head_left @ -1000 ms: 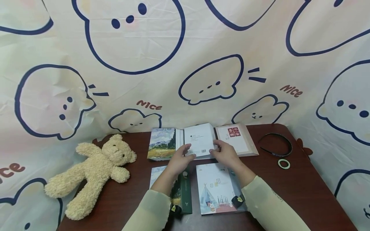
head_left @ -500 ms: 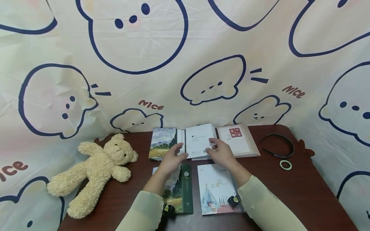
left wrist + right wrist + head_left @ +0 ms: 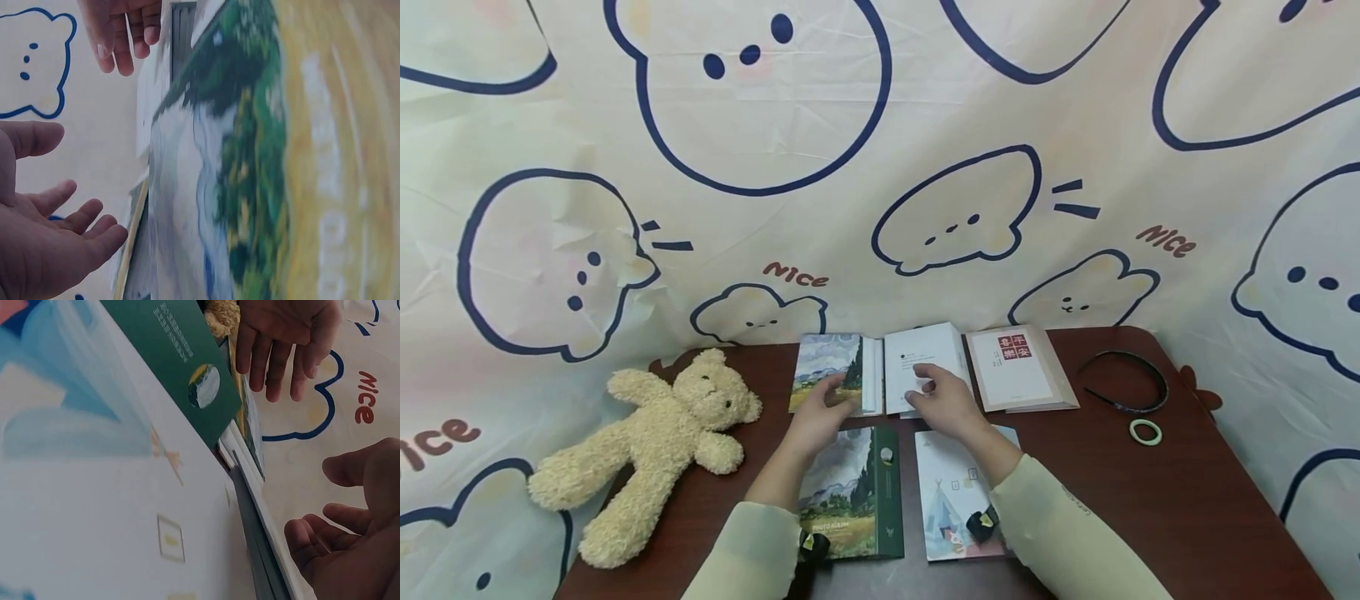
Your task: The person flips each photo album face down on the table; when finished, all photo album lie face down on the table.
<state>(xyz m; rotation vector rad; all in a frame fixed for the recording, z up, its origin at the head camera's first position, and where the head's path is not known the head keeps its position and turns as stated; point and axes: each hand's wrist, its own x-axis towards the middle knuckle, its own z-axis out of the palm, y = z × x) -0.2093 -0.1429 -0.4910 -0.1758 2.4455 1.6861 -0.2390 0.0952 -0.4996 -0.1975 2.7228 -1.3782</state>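
Observation:
Both hands hover over the books, with bent fingers and nothing in them. My left hand [image 3: 814, 417] is by the lower part of a book with a landscape cover [image 3: 825, 357] in the back row, above a photo album [image 3: 842, 500] with a green spine. Over the lower part of a white book [image 3: 928, 346] is my right hand [image 3: 946, 404], above a white booklet [image 3: 942, 508] with a tent drawing. In the wrist views, the thumbs of the left hand [image 3: 56, 250] and right hand [image 3: 356, 537] stand apart from their fingers.
A book with red characters [image 3: 1022, 383] lies at the back right. Farther right are a black headband [image 3: 1161, 383] and a pale green ring [image 3: 1146, 432]. A plush bear [image 3: 658, 450] lies at the table's left. A printed cloth [image 3: 955, 108] hangs behind the table.
Both hands have moved left and slightly toward the person, the right hand leaving the white book's right edge. More of the photo album shows. The head view has shifted slightly.

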